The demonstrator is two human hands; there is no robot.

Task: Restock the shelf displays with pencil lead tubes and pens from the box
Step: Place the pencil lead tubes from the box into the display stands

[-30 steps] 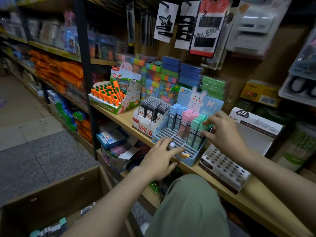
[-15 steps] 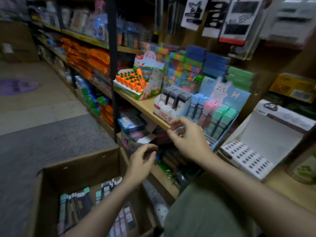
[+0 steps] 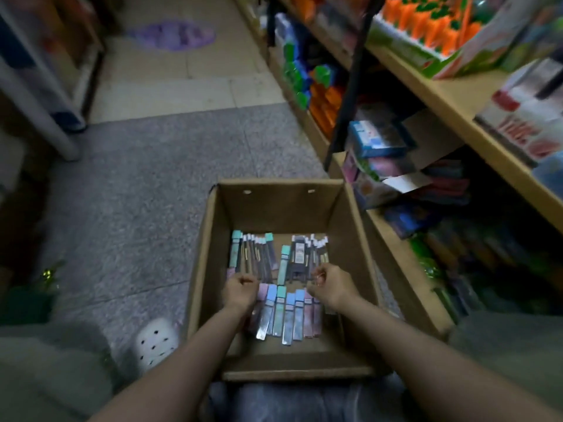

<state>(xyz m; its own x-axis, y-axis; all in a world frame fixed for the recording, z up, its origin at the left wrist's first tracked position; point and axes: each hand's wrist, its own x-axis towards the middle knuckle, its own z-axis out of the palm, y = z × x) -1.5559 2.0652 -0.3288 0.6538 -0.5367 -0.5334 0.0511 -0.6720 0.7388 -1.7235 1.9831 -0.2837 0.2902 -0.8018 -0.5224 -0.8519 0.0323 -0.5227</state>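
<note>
An open cardboard box (image 3: 280,208) stands on the floor between my knees. Pencil lead tubes lie flat in it: a far row of dark tubes with teal and white caps (image 3: 253,254) and a near row with blue and pink caps (image 3: 286,312). Both of my hands are down inside the box. My left hand (image 3: 240,289) curls its fingers round the near ends of the far-left tubes. My right hand (image 3: 332,284) curls its fingers round the near ends of the far-right tubes. The view is blurred.
A wooden shelf (image 3: 441,95) runs along the right with an orange carrot-pen display (image 3: 426,22) and a red-and-white lead display (image 3: 524,123). Lower shelves are packed with goods right beside the box. Grey floor (image 3: 137,193) lies left, with my white shoe (image 3: 157,342).
My view has swung down from the shelf displays to the box. Both hands have left the shelf and dropped into the box onto the lead tubes.
</note>
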